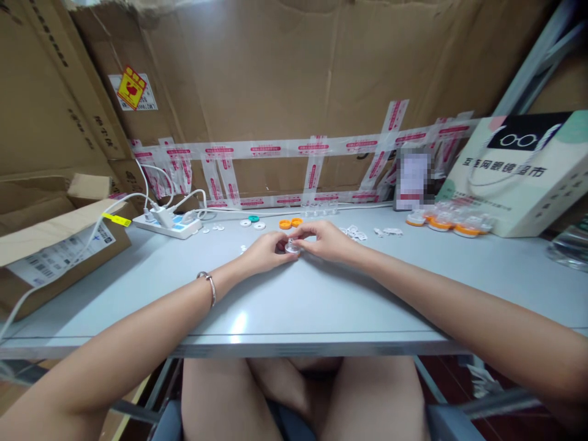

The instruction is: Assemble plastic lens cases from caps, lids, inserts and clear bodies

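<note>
My left hand [271, 250] is closed round the side of a small round clear part [292, 247], low over the grey table. From the other side, the thumb and fingers of my right hand [321, 239] pinch the top of the same part. My fingers hide much of it, and whatever sits inside it is too small to make out. Just behind my hands lie two orange rings [291, 224]. White plastic pieces [353, 233] are scattered close to my right hand, and a few tiny white bits [243, 249] lie beside my left.
Left are a power strip [172, 225] with white cables and an open cardboard box [68, 245]. A green disc [253, 218] and white discs [247, 223] lie behind. To the right stand a phone [413, 177], several orange-and-clear assemblies [443, 222] and a paper bag [509, 177].
</note>
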Motion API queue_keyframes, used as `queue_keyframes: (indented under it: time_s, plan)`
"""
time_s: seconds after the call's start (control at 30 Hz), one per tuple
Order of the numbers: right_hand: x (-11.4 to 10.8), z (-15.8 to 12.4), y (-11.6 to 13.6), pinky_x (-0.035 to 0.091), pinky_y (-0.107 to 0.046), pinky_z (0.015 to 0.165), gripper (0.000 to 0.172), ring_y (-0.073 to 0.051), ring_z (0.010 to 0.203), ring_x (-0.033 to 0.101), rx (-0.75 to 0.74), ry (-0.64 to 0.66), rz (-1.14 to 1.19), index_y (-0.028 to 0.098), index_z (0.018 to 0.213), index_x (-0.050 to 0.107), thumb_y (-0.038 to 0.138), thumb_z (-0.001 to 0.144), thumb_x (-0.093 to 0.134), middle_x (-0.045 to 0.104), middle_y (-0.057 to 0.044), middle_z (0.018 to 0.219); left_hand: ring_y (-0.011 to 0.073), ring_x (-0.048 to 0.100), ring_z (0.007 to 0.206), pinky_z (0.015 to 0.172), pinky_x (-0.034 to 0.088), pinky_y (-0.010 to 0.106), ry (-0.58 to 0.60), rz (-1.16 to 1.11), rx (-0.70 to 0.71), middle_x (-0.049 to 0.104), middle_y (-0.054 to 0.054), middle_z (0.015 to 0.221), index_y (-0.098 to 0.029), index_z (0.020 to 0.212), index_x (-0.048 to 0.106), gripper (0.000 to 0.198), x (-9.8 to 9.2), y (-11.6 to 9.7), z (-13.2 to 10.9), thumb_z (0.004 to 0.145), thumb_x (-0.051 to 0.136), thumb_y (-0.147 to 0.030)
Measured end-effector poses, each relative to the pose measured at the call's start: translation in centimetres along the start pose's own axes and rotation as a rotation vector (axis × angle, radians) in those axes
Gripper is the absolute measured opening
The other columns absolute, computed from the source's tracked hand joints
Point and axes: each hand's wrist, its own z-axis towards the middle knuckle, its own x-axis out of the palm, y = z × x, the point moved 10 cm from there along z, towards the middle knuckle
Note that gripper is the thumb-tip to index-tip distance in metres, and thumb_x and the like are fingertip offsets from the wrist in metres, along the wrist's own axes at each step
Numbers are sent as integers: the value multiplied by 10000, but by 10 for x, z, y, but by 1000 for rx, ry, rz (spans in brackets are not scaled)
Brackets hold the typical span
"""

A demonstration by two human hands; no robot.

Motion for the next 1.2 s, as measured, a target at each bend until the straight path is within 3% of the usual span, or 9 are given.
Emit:
queue_keyframes:
  time_s: [0.33,0.5,0.63,0.73,0.87,0.93,1.07,1.2]
  plan:
    - [0,-2,-1,491,-327,755,188,-179,780,638,38,-28,-27,137,874,679,192,732,568,704,-64,840,121,478,598,549,355,222,-12,-35,5,526,-13,656,-142,727,552,230,0,-1,0,711,591,-368]
    - [-4,0,4,485,-316,797,175,-162,836,632,-13,-45,-20,165,890,659,204,743,573,696,-49,914,133,485,617,563,356,232,-42,35,9,543,3,679,-141,726,554,250,-3,-2,1,711,596,-387]
    - [-43,18,-29,468,-291,845,247,-147,937,611,141,-192,-240,178,1014,614,294,829,498,663,-52,1035,146,507,663,606,384,242,-40,25,8,562,20,732,-137,779,575,278,-2,-1,1,716,599,-407]
    - [-68,40,-59,364,-372,980,266,-217,1120,505,246,-233,-381,160,1036,615,238,788,557,599,-96,1145,146,508,673,618,391,244,-45,24,19,553,23,750,-141,770,571,262,-3,-1,0,722,595,-398]
    - [-72,68,-96,326,-468,983,447,-331,1206,397,380,-200,-469,159,1084,605,290,666,694,536,-150,1205,146,501,667,612,384,245,-42,60,45,540,20,734,-147,731,551,239,-4,-5,-2,741,575,-385]
    - [-64,77,-108,338,-456,974,421,-333,1192,412,416,-180,-483,170,1030,631,287,635,716,558,-141,1169,146,502,681,618,385,243,-43,60,53,541,21,742,-150,726,543,224,-4,-7,-3,745,574,-372]
    - [-52,89,-114,354,-409,967,220,-292,1106,504,427,-176,-468,167,850,666,209,636,700,625,-111,1041,147,503,696,633,392,243,-50,79,43,544,27,767,-153,718,539,210,-6,-8,-4,745,580,-358]
    - [-63,87,-90,374,-376,958,215,-253,1101,521,382,-254,-405,155,914,642,230,713,634,617,-111,1091,148,508,693,632,397,242,-51,83,47,550,24,761,-158,718,543,204,-5,-7,-3,745,579,-357]
